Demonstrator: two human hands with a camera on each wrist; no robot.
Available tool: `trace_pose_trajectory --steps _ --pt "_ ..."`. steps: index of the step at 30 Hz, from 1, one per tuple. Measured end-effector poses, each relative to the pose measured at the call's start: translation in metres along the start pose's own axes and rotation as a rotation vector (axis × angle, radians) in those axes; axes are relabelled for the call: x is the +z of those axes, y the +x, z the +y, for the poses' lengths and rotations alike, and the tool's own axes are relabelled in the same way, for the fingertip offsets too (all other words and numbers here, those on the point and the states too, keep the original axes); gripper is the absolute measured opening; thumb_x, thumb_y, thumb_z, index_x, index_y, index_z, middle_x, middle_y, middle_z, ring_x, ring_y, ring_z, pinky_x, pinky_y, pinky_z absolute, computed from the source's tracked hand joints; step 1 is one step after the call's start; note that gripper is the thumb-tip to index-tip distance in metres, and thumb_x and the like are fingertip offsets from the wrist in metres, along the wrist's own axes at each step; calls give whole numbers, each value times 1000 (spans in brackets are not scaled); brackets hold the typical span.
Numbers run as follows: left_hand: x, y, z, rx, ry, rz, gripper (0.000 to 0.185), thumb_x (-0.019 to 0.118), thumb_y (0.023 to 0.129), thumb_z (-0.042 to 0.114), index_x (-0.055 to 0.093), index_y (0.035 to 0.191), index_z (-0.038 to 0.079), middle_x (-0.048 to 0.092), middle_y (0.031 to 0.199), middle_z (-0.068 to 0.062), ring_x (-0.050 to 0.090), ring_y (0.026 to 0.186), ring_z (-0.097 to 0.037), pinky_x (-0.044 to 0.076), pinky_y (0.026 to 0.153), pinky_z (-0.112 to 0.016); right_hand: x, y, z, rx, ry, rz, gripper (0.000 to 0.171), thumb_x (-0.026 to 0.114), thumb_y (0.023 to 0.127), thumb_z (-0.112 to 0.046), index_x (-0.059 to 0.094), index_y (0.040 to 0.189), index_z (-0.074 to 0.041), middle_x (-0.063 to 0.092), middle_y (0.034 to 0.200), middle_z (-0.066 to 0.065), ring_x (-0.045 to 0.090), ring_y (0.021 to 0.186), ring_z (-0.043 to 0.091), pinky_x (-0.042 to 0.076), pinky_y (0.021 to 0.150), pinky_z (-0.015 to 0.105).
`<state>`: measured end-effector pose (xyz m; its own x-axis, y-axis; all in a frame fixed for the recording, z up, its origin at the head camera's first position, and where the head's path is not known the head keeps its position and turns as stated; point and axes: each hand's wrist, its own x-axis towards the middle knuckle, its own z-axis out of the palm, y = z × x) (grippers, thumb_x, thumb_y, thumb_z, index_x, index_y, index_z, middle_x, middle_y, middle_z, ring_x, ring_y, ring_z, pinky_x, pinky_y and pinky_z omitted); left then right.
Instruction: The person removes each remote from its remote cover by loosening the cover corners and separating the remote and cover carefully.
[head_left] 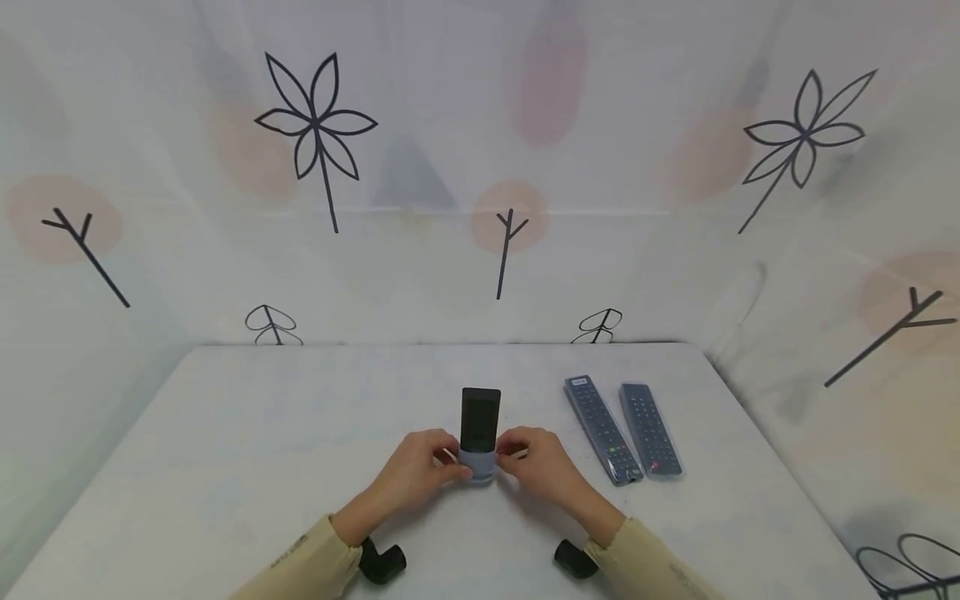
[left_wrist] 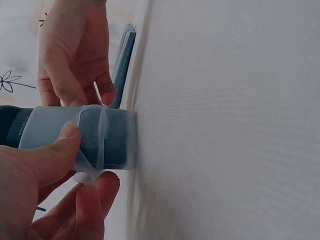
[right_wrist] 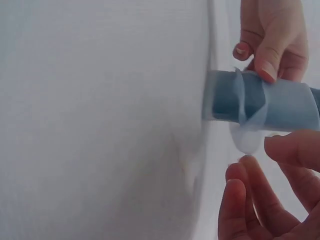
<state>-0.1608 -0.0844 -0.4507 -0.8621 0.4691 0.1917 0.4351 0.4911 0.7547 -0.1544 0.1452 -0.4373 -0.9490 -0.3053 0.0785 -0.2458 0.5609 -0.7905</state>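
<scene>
A dark remote control (head_left: pixel 480 419) with a blank screen stands upright at the middle of the table. Its lower part sits in a translucent bluish sleeve (head_left: pixel 477 461). My left hand (head_left: pixel 417 470) grips the sleeved remote from the left, thumb pressed on the sleeve's face. Close to the opposite side is my right hand (head_left: pixel 546 468), its thumb and fingers apart around a loose flap (right_wrist: pixel 245 140) of the sleeve. One right fingertip appears to touch that flap. The remote's lower end shows dark through the sleeve in both wrist views.
Two dark button remotes, a longer one (head_left: pixel 602 429) and a shorter one (head_left: pixel 650 429), lie in clear covers on the right of the table (head_left: pixel 247 433). Black wrist devices show by each cuff. A patterned cloth (head_left: pixel 420 267) hangs behind and at the sides.
</scene>
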Motion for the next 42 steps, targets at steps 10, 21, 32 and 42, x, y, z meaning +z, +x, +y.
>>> trace_pose_trajectory --steps 10,21,32,42 --pt "0 0 -1 -6 -19 -15 15 83 82 18 73 91 13 69 92 6 67 80 -10 53 71 -27 -17 -3 -12 28 123 95 20 74 88 -5 73 105 -14 70 103 -3 64 98 16 54 86 34" --pt "-2 -1 0 -37 -38 -26 15 83 82 18 73 92 13 68 92 6 67 81 -12 53 71 -28 -26 -12 -34 -118 308 99 34 77 88 -8 67 120 -9 67 112 5 62 108 24 52 90 29" --pt "-1 -1 3 -37 -43 -18 14 83 82 18 73 91 14 69 91 6 67 79 -10 52 69 -27 -25 -14 -49 -254 403 186 32 76 87 -3 67 118 -3 67 113 9 63 103 25 54 88 30" --pt "1 -3 4 -38 -17 10 13 84 81 19 74 89 16 67 85 10 65 76 -4 52 67 -26 -22 -13 -57 -217 390 236 29 76 87 -5 70 115 -4 69 109 7 64 100 22 56 83 30"
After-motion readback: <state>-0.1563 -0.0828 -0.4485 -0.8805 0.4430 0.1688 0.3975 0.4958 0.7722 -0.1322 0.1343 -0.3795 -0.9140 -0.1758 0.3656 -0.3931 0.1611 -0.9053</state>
